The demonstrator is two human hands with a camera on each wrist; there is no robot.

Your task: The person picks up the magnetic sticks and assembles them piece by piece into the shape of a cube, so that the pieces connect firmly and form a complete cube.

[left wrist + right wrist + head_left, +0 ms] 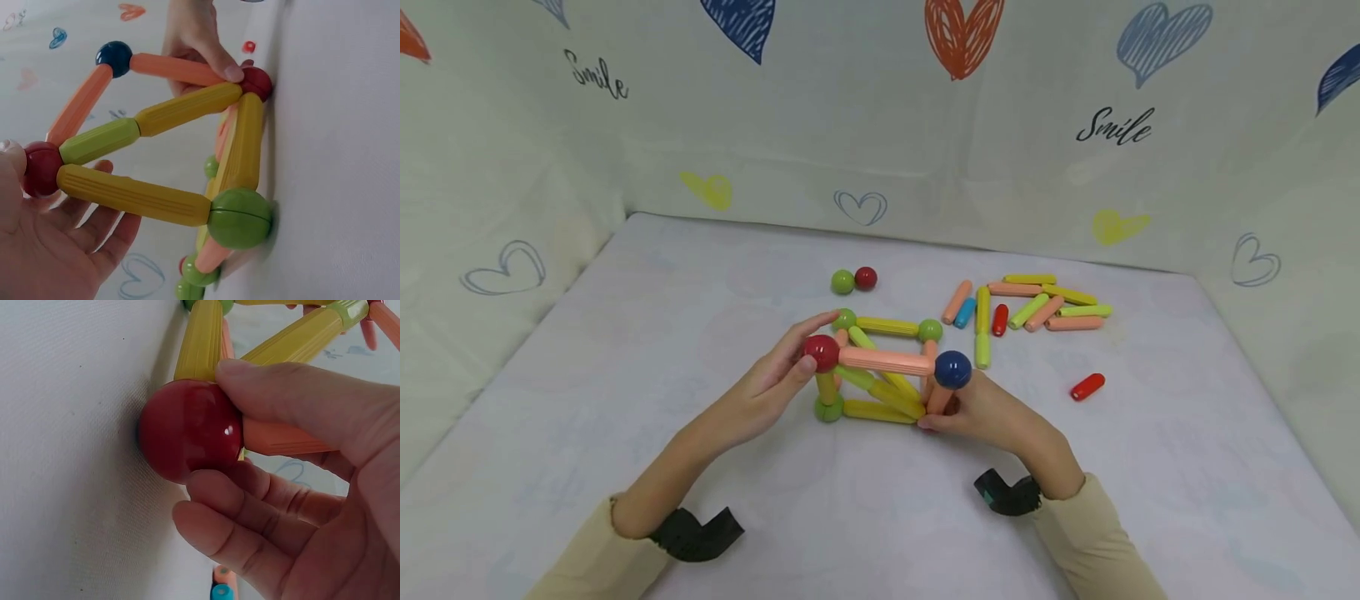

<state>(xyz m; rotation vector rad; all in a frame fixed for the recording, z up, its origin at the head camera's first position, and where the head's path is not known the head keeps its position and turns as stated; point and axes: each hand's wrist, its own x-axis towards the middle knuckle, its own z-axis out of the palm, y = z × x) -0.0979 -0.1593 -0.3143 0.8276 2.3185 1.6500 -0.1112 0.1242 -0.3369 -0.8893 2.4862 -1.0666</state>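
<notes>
Heart-printed cloth is hung behind the worktop, its topmost hearts cut off. An upper red ball is held by the left grip; mid-worktop, the stick-and-ball frame is stood; its lower red ball, mostly hidden overhead, is pinched by the right grip. Farther right, loose sticks are scattered.

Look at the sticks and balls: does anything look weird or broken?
I see nothing broken on the stick-and-ball frame. One short red stick looks a bit stray, though: it lies by itself, apart from the other loose sticks.
</notes>
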